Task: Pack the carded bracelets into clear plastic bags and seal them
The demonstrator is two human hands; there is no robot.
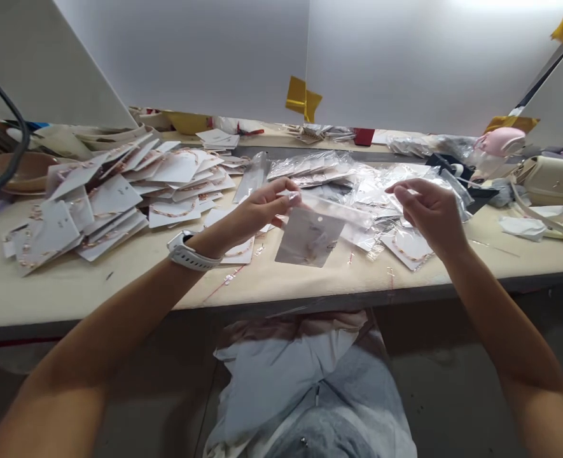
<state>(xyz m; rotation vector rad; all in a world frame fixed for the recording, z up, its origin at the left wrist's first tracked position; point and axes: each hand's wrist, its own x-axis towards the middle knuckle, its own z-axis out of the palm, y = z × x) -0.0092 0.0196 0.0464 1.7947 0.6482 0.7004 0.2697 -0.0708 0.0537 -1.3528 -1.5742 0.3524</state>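
Lap: a crumpled pale grey cloth (285,375) drapes below the table's edge.

Left hand (262,213): thumb and fingers pinch together, clamped on the thin top flap of a clear glossy plastic bag (310,238).

Right hand (429,213): raised just beside the bag's far corner, fingertips drawn together; whether they grip the film, I cannot tell.

Bag: hangs in the air above the table, holding a flat white card (305,245) with a small pale piece of jewellery, too blurred to tell.

Left wrist: a white ribbed wristwatch (190,253).

Table: a long cream-coloured worktop (95,299), smooth and scuffed, with thin scraps of film.

Left: an overlapping heap of square white cards (119,203) carrying rose-gold beaded bracelets.

Centre: a crinkled, shiny pile of clear bagged cards (319,168).

Far right: a soft beige handbag (553,181).

Far: white partition panels (419,63), joined with yellow tape (303,98).
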